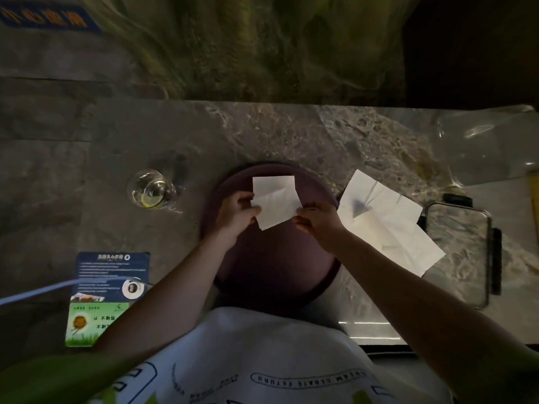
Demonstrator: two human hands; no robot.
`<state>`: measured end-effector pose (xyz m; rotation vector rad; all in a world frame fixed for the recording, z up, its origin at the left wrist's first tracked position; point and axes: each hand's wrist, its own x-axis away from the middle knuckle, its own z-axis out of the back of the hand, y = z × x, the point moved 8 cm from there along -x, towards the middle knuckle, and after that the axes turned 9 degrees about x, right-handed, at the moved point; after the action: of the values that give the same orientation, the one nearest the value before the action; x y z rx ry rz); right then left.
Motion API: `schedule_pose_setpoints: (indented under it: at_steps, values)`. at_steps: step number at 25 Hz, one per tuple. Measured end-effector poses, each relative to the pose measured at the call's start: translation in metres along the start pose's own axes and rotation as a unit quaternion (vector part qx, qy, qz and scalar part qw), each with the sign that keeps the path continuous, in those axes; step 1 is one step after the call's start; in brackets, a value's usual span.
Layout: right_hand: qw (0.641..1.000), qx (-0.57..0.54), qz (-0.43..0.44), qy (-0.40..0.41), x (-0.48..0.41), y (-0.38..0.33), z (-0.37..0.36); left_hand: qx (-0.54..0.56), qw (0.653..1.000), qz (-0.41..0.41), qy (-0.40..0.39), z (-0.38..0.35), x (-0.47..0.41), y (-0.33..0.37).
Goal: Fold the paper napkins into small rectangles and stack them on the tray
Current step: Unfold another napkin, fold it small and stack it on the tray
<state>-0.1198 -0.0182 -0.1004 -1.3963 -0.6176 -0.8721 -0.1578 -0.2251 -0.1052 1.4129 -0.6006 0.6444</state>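
Step in hand, by my judgement: folding one white paper napkin (277, 209) over the round dark purple tray (280, 272). The left hand (237, 212) pinches the napkin's left edge; the right hand (315, 221) pinches its right edge, the two hands apart with the sheet between them. The sheet is tilted, its long axis running from near left to far right. Just beyond it a folded white napkin rectangle (272, 183) lies on the tray's far part. To the right, unfolded white napkins (390, 225) lie on the grey marble table (291, 135). Next move likely calls for bringing the edges together squarely and creasing before stacking.
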Motion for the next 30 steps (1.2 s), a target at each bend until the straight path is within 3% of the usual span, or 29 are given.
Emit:
schedule_pose_setpoints:
  at_steps: [5, 11, 20, 30]
  values:
    - [0.997, 0.07, -0.019, 0.016, -0.024, -0.004, -0.005, -0.029, 0.999, -0.016, 0.037, 0.008, -0.037, 0.005]
    - [0.98, 0.185, 0.026, 0.064, -0.039, -0.013, 0.001, -0.039, 0.996, -0.046, 0.069, 0.006, -0.047, 0.014]
    - [0.96, 0.242, 0.079, 0.112, -0.047, -0.018, 0.004, -0.055, 0.984, -0.122, 0.116, 0.003, -0.048, 0.023]
    - [0.956, 0.252, 0.11, 0.106, -0.046, -0.016, 0.005, -0.027, 0.985, -0.126, 0.119, -0.002, -0.039, 0.016]
